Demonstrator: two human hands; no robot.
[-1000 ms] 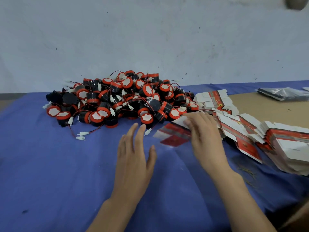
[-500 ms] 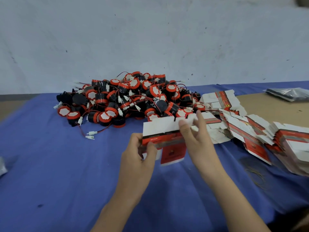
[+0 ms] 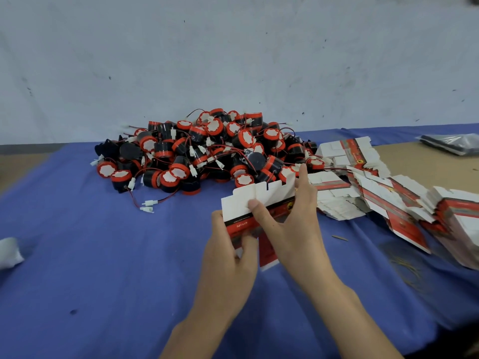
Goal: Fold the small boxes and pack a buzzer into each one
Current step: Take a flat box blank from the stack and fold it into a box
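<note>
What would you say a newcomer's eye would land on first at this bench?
The big heap of red-and-black buzzers with trailing wires, at the back of the blue cloth, dominates. In front of it, the left hand and right hand grip one unfolded box, and a fan of flat boxes sprawls to the right.

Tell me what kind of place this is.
Probably a small manual packing bench: bulk pile of buzzers, stacks of flat box blanks on a blue cloth, left hand and right hand holding one box.

Box blank (image 3: 269, 193) now up between both hands (image 3: 228, 257) (image 3: 295, 237)
</note>
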